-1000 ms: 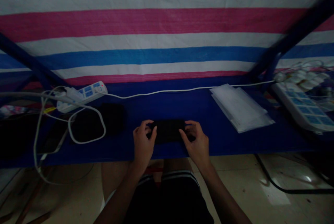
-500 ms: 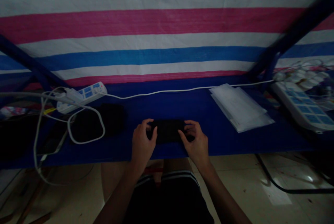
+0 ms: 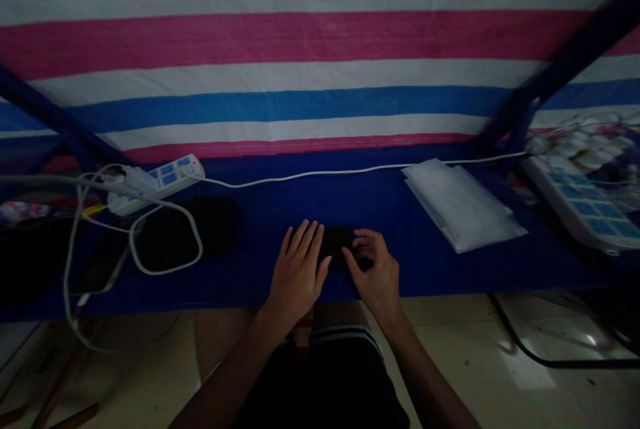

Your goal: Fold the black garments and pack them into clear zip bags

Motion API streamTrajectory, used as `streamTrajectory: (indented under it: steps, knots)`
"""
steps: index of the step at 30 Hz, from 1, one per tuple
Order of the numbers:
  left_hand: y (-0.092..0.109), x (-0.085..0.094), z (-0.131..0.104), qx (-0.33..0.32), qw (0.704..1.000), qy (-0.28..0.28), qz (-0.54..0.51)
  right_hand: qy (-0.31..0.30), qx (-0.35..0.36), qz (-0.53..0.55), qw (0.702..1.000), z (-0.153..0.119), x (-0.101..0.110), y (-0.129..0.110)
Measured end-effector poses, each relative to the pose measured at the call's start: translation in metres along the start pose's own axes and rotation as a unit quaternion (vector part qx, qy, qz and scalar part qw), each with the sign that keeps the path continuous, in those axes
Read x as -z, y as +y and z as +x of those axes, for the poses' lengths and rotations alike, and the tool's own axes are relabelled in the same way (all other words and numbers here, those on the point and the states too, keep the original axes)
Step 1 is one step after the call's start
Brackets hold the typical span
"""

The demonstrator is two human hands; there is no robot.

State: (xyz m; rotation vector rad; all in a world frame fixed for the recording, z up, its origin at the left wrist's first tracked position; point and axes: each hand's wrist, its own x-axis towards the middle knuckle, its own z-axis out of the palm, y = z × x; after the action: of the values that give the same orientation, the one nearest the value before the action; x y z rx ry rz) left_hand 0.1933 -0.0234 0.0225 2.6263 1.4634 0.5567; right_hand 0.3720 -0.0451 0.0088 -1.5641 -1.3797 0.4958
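A small black item point(image 3: 338, 246), too dark to make out in detail, lies on the blue table near its front edge. Flat across its left part rests my left hand point(image 3: 299, 269), palm down with the fingers stretched out. My right hand point(image 3: 375, 269) grips the item's right end between thumb and curled fingers. To the left, a dark cloth-like thing point(image 3: 216, 225) lies with a white cable loop point(image 3: 200, 242) over part of it.
On the left are a white power strip point(image 3: 175, 172) and a phone point(image 3: 103, 269) with a cable. Clear plastic bags point(image 3: 460, 205) lie right of my hands. Another power strip point(image 3: 583, 202) with tangled cables sits far right. A thin cable point(image 3: 310, 174) crosses the back.
My left hand has opened out from its grip on the black item's left end and moved right, flat over it. My right hand has stayed in place.
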Motion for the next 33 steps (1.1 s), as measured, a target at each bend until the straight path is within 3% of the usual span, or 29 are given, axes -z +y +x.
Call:
streamTrajectory:
  steps: [6, 8, 10, 14, 18, 33]
  knots:
    - [0.0, 0.0, 0.002, 0.011, 1.0, -0.01, 0.012, 0.061, 0.125, -0.058, 0.989, -0.005, 0.007, -0.012]
    - [0.0, -0.001, 0.002, 0.01, 1.0, -0.016, 0.014, 0.039, 0.169, -0.063, 0.983, -0.007, 0.008, -0.023]
    - [-0.001, -0.003, 0.001, 0.008, 1.0, -0.023, 0.016, -0.022, 0.19, -0.062, 0.98, -0.007, 0.005, -0.032]
    - [-0.001, -0.005, -0.001, 0.009, 0.999, -0.031, 0.016, -0.148, 0.185, -0.117, 0.964, -0.004, -0.01, -0.034]
    - [0.001, -0.002, -0.002, 0.013, 1.0, -0.026, 0.001, -0.206, 0.169, -0.209, 0.941, -0.005, -0.019, -0.021]
    - [-0.009, 0.004, -0.008, -0.011, 0.998, -0.057, 0.021, -0.225, 0.191, -0.294, 0.909, -0.012, -0.007, -0.013]
